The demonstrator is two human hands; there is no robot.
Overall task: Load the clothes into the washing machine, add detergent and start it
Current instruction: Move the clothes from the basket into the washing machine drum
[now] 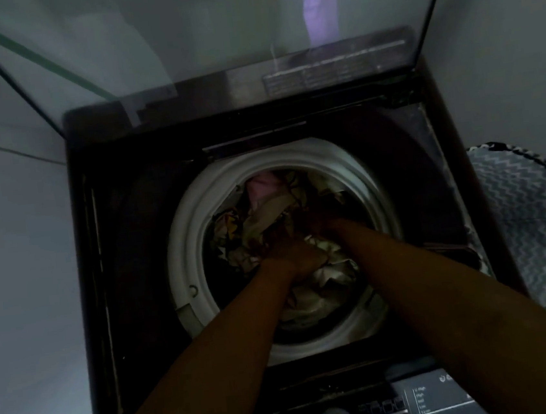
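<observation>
We reach both arms down into the open top-loading washing machine [108, 257], and both hands sit among the clothes [265, 214] piled inside the white drum rim [183, 236]. Our left hand [290, 259] is buried in the crumpled pale and patterned fabric; our right hand [317, 220] lies just beyond it and slightly to its right, deeper in the heap. The picture is dark and soft here, so we cannot tell whether either hand is clutching cloth, pressing it flat, or lying slack.

The risks, as we judge them: the load already sits high against the rim, so a fold left draped over the edge nearest our wrists could catch when the glass lid [181, 48], standing upright beyond our hands, comes down. Packing too tightly could also leave the wash unbalanced.

A zigzag-patterned laundry basket [528, 213] stands to the right of our right arm, cut off by the frame edge; its contents are not visible. The control panel [403, 405] lies below our forearms, its labels too blurred to read. No detergent shows anywhere, nor where it goes.
</observation>
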